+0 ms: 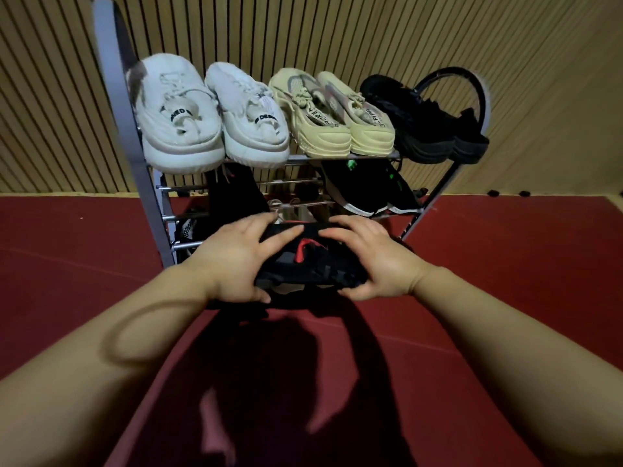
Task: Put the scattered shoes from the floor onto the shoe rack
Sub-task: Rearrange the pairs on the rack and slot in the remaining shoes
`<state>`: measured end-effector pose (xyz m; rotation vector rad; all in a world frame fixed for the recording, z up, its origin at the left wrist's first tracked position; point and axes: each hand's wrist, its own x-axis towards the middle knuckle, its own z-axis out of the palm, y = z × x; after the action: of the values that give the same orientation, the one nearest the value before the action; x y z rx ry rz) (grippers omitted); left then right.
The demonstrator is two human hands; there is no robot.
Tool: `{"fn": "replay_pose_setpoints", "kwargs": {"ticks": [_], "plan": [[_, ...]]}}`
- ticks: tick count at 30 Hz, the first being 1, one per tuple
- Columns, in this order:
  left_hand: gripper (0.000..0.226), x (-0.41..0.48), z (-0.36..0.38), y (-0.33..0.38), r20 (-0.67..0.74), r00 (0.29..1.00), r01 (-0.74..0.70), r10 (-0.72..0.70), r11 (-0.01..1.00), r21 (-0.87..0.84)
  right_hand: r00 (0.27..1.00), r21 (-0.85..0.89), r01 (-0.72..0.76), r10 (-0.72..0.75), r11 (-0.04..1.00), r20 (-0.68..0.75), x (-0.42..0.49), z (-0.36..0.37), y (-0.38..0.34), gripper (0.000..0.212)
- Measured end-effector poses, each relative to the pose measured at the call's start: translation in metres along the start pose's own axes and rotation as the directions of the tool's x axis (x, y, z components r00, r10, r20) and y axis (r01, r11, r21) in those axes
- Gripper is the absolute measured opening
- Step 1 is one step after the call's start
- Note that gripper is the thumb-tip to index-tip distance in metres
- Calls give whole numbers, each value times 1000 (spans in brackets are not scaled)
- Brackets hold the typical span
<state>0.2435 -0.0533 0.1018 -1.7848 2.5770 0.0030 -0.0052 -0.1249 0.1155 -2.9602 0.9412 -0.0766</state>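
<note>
A black shoe with a red mark (312, 264) hangs in front of the lower part of the grey shoe rack (148, 176). My left hand (236, 257) grips its left side and my right hand (374, 261) grips its right side. On the top shelf stand a pair of white sneakers (209, 112), a pair of yellowish sneakers (333, 112) and black shoes (428, 119). A black pair with white soles (367, 190) sits on the middle shelf at the right, with another dark shoe (236, 190) at its left. The lowest shelves are mostly hidden behind my hands.
The rack stands against a wall of vertical wooden slats (337, 28). Red floor (505, 281) spreads on both sides and in front of it. Two small dark objects (494, 193) lie at the wall's foot on the right. My shadow falls across the floor below my arms.
</note>
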Motion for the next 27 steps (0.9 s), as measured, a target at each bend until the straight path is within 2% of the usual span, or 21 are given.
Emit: {"fn": "replay_pose_setpoints", "kwargs": {"ticks": [3,5,7,9,11,12,13,15,16,17,21,23,25,27], "plan": [[112,-15,9,-5,-77,996,35,-36,999,-15,997,-93,70,-72,993,-13,13,7,0,92],[108,-23,12,-7,-142,982,122,-127,992,-43,998,-176,34,-44,984,-53,22,14,2,93],[108,-33,14,-9,-142,953,253,-268,961,-115,978,-153,-124,94,980,-188,31,21,1,90],[111,-44,20,-11,-165,893,387,-419,901,-196,899,-4,-356,341,935,-273,39,26,-6,89],[112,-55,26,-14,-193,809,499,-556,822,-275,786,212,-543,581,813,-211,48,34,-18,86],[112,-60,28,-16,-188,762,550,-620,772,-318,742,359,-592,662,721,-107,53,38,-26,85],[112,-64,29,-16,-170,714,594,-680,715,-369,719,530,-609,693,590,57,58,41,-35,84],[109,-67,30,-15,-113,628,646,-770,597,-476,710,777,-595,588,205,389,71,44,-54,79],[108,-66,31,-13,-92,602,656,-793,557,-510,697,802,-597,517,34,497,77,46,-64,74],[107,-65,30,-11,-84,592,662,-802,543,-517,691,799,-597,461,-69,556,83,47,-73,68],[107,-58,34,-6,-38,589,696,-808,530,-485,711,823,-540,426,-178,559,104,52,-91,48],[106,-54,36,-6,-15,555,698,-832,475,-536,683,821,-507,459,-261,568,108,53,-91,46],[106,-50,37,-5,-1,533,694,-846,437,-572,646,808,-507,488,-300,587,109,52,-90,49],[106,-47,37,-3,1,518,694,-855,420,-585,641,801,-490,481,-344,598,110,53,-90,44]]}}
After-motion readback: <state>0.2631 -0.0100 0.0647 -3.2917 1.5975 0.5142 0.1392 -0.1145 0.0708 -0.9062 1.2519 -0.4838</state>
